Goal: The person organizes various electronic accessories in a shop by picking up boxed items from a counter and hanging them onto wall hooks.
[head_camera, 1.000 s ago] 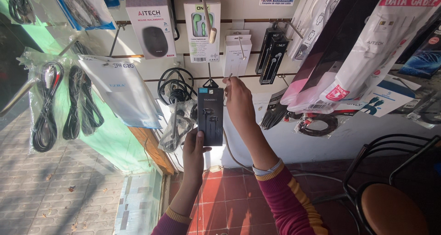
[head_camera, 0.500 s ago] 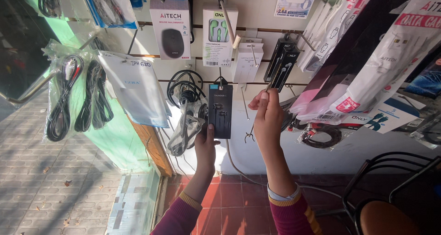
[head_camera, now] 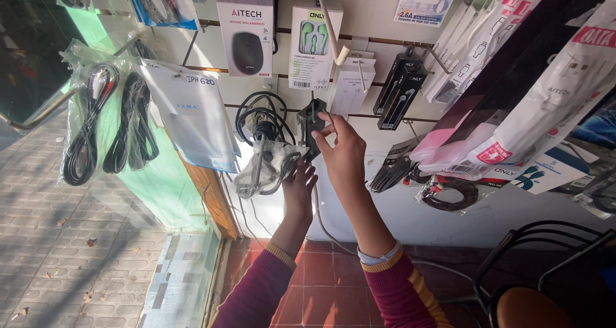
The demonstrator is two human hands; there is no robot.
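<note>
Since half a second ago the flat black packaged accessory [head_camera: 310, 128] has been raised to its wall hook at frame centre, pinched at its edge by the right hand [head_camera: 344, 155], while the left hand [head_camera: 299, 185], fingers loosely curled, supports it from below.

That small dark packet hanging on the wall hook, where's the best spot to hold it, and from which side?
Probably by its lower body, coming from below and in front. The dark packet hangs flat against the slotted wall panel from a hook at its top, so its bottom edge swings free. The right hand already pinches its right edge, while the left hand is under the clear bag of cable beside it.
</note>
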